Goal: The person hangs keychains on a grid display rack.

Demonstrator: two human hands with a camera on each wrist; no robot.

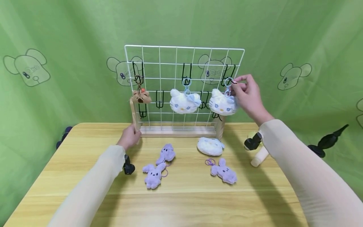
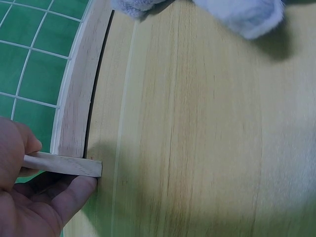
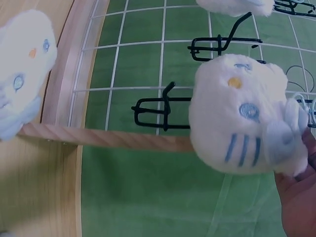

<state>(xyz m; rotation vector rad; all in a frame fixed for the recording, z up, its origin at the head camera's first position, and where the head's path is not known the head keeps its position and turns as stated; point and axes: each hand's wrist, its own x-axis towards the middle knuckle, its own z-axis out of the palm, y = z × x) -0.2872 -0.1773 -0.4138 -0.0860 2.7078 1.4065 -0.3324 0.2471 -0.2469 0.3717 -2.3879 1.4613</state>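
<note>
My left hand (image 1: 129, 137) grips the lower end of the wooden side post (image 2: 64, 164) of a white wire grid rack (image 1: 176, 78), thumb on one face and fingers on the other. At the rack's upper right, my right hand (image 1: 249, 96) pinches the light-blue ring of a white cat plush keychain (image 1: 222, 104), right at a black hook (image 1: 227, 75). The plush dangles below the ring, its face outward; in the right wrist view this cat plush (image 3: 242, 118) hides part of the fingers. A second cat plush keychain (image 1: 185, 102) hangs mid-rack, and a brown plush keychain (image 1: 141, 96) hangs at left.
Another white cat plush (image 1: 210, 146) lies before the rack's right foot. Purple rabbit plush keychains lie on the wooden table (image 1: 181, 208): two at left (image 1: 153, 176), one at right (image 1: 225, 172). A pale wooden cylinder (image 1: 259, 156) lies under the right forearm. Green cloth hangs behind.
</note>
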